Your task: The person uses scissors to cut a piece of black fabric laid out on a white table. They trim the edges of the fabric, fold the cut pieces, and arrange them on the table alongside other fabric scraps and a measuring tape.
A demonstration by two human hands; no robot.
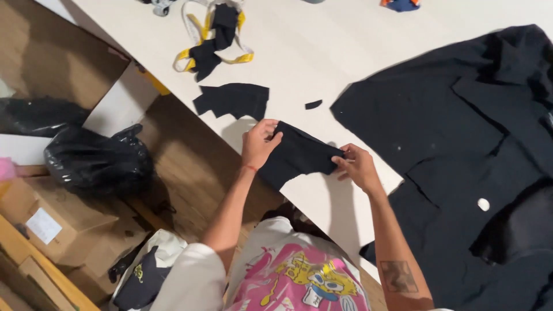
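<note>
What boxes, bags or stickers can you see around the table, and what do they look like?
Cardboard box: brown, on the floor at lower left.
Label: small white rectangle stuck on that box.
Black bag: shiny, bulging plastic, on the floor beside the table.
Second black bag: flatter, farther left.

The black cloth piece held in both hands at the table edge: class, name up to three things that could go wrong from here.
1. The black cloth piece is held by the left hand and right hand partly past the table edge; if the grip slips, it may drop to the floor.
2. The small black scrap lies loose and could be brushed off or lost.
3. Black on black: the piece could get mixed up with the large dark garment beside it.
</note>
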